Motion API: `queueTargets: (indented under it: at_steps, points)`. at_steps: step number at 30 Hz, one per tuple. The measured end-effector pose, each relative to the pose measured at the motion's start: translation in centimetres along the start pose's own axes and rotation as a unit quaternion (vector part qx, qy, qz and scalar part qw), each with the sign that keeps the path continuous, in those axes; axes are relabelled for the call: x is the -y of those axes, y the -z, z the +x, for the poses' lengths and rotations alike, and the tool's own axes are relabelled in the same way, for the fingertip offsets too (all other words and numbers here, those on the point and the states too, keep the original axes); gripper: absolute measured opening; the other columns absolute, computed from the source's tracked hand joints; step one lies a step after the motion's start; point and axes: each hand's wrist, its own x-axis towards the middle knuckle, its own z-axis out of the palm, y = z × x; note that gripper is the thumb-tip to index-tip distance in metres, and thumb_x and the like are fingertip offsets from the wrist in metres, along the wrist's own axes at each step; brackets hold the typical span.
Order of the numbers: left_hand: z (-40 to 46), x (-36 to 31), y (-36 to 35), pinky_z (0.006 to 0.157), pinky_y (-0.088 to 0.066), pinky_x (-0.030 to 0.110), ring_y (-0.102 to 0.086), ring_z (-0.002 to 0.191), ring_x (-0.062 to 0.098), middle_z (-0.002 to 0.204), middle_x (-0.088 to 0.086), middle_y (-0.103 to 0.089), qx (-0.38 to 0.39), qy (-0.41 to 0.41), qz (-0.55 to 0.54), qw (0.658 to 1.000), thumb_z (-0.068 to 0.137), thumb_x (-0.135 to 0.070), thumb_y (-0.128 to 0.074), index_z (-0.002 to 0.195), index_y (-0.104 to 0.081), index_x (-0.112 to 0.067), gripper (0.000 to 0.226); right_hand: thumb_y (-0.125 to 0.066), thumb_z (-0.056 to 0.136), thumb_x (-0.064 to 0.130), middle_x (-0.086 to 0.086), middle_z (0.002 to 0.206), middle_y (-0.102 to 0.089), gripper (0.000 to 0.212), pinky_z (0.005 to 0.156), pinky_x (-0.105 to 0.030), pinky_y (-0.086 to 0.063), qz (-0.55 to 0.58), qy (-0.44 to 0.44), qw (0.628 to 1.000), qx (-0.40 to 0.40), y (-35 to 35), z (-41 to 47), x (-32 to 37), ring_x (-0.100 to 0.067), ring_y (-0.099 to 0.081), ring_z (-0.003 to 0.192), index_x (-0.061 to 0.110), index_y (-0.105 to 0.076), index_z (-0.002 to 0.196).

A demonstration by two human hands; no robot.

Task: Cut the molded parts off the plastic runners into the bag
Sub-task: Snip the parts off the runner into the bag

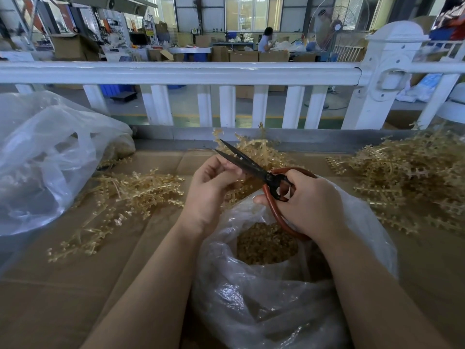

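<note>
Right now, fingertips sit beside open blades.
Left hand point(211, 182) pinches a runner point(235, 195) against the scissors point(247, 165); right hand point(312, 200) curls round the handles. A slip nicks fingers, or parts miss the bag point(251, 293) at 6 o'clock.

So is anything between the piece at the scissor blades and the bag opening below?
Nothing visible blocks the drop. The scissors, in the right hand, cut just above the bag, whose mouth lies open below. The left hand pinches the piece; its wrist sits left of the opening.
</note>
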Motion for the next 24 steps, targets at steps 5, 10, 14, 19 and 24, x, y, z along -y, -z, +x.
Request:
queueTargets:
  at_steps: [5,10,14,19,24]
  points:
    - [0.06,-0.12,0.64,0.071,-0.044,0.028,-0.056,0.071,0.012,0.075,0.001,-0.064,-0.006,0.030,-0.085,0.996,0.092,-0.012,-0.061,0.081,-0.069,-0.013,0.014,-0.043,0.069,0.092,0.029,0.066,-0.044,0.070,0.056,-0.006,-0.023,0.025,0.013,1.000,-0.008,0.14,-0.02,0.14,0.016,-0.036,0.058,0.028,-0.066,0.085]
    - [0.10,-0.17,0.54,0.069,-0.044,0.023,-0.052,0.068,0.013,0.070,0.002,-0.061,-0.026,0.005,-0.059,0.998,0.087,-0.015,-0.062,0.080,-0.065,-0.008,0.011,-0.034,0.071,0.097,0.025,0.073,-0.053,0.082,0.061,-0.003,-0.029,0.040,0.030,0.999,-0.009,0.03,-0.01,-0.05,0.004,-0.044,0.060,0.024,-0.070,0.087]
    - [0.01,-0.08,0.44,0.066,-0.046,0.019,-0.053,0.067,0.010,0.070,0.001,-0.063,-0.041,-0.020,-0.044,0.998,0.086,-0.014,-0.063,0.080,-0.065,-0.006,0.010,-0.034,0.072,0.096,0.022,0.072,-0.057,0.082,0.059,-0.005,-0.033,0.047,0.035,0.998,-0.012,-0.06,0.03,-0.01,0.002,-0.046,0.060,0.023,-0.069,0.084]
    - [0.02,-0.04,0.34,0.069,-0.047,0.021,-0.055,0.069,0.012,0.070,0.001,-0.065,-0.052,-0.030,-0.047,0.997,0.085,-0.012,-0.065,0.081,-0.069,-0.008,0.007,-0.032,0.070,0.098,0.019,0.075,-0.063,0.085,0.062,-0.015,-0.040,0.052,0.032,0.998,-0.007,-0.04,0.02,-0.02,-0.001,-0.052,0.067,0.023,-0.070,0.087]
    - [0.05,0.09,0.37,0.069,-0.047,0.021,-0.055,0.069,0.013,0.070,0.003,-0.064,-0.057,-0.029,-0.044,0.997,0.082,-0.014,-0.068,0.080,-0.070,-0.009,0.005,-0.038,0.073,0.094,0.032,0.069,-0.043,0.072,0.061,-0.005,-0.027,0.046,0.023,0.999,-0.002,0.23,-0.05,0.12,0.009,-0.042,0.060,0.029,-0.065,0.088]
